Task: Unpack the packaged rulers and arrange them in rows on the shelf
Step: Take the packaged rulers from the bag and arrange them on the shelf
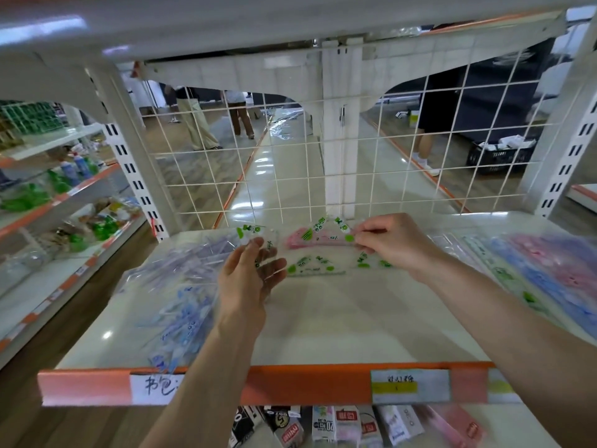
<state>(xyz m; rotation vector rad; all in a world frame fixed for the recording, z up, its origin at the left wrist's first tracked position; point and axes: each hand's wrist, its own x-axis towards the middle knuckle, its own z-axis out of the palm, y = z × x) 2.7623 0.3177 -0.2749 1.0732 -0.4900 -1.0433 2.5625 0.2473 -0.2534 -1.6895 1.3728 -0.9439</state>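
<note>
Shelf (323,318): the white deck is lying between an orange price strip (290,383) at the near edge and a wire mesh back (323,156) at the far edge.

Left hand (248,276): it is hovering just left of centre over the deck with the fingers half-curled. It is holding a clear piece (269,253) with green print between thumb and fingers. Motion blur is preventing any ruling on whether this is a ruler or a wrapper.

Right hand (391,244): it is reaching to the far centre, with thumb and forefinger pinching the right end of a green-printed ruler (336,227); the other fingers are curling under.

Unpacked rulers: a pink ruler (307,240) is lying at the far centre, just beside the pinched one. Two more clear rulers (316,268) with green print are lying flat on the deck nearer the viewer, between the two hands.

Packaged stock: a clear bag of blue and purple rulers (190,286) is lying on the left of the deck, its near end overhanging the strip. A pile of blue and pink packets (549,270) is occupying the right side.

Surroundings: boxed goods (323,425) are standing on the shelf below.
</note>
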